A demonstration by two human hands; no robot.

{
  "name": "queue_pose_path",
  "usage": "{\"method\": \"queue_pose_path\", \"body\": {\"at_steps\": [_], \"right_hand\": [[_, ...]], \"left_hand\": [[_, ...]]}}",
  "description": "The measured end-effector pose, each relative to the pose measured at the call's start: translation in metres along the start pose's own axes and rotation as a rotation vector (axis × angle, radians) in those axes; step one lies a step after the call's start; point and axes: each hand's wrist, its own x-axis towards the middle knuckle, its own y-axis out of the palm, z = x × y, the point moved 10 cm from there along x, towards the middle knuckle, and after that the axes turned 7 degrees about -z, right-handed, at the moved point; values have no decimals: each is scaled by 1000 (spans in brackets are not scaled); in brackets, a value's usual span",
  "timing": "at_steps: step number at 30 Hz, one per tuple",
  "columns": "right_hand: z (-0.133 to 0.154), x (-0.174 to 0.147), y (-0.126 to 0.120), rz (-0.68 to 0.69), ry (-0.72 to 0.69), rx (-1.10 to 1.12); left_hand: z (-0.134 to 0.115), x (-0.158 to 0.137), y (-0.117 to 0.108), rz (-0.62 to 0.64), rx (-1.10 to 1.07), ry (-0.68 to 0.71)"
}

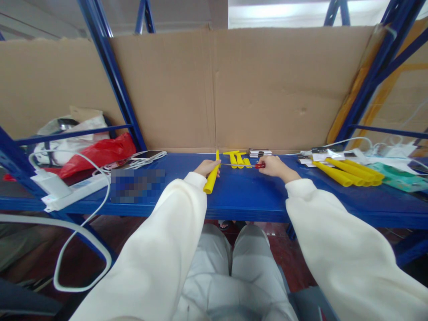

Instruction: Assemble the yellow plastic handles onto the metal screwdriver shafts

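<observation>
My left hand [206,168] is closed around a yellow tapered plastic tube [210,182], its wide end pointing toward me. A screwdriver [260,165] with a red handle is gripped in my right hand [274,166]. Its thin metal shaft runs left and meets the yellow tube beside my left fingers; whether the tip is in the tube or only against it I cannot tell. Behind the shaft, several small yellow plastic parts [239,158], some T-shaped, lie on the blue table [254,191].
Several yellow tubes [347,173] lie at the right beside a green packet [397,176]. A small stack of cards [259,153] sits near the cardboard panel [267,89]. On the left are a phone [147,155], a white power strip [78,189] and a red bag [100,154].
</observation>
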Motion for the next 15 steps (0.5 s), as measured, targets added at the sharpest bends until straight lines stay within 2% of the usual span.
{"method": "queue_pose_path", "body": {"at_steps": [5,15], "right_hand": [[-2,1,-1,-42,-17,-8],[-3,0,0,-25,-2,-33]], "left_hand": [[1,1,0,4,-2,-1],[4,7,0,12,-28,-7]]}}
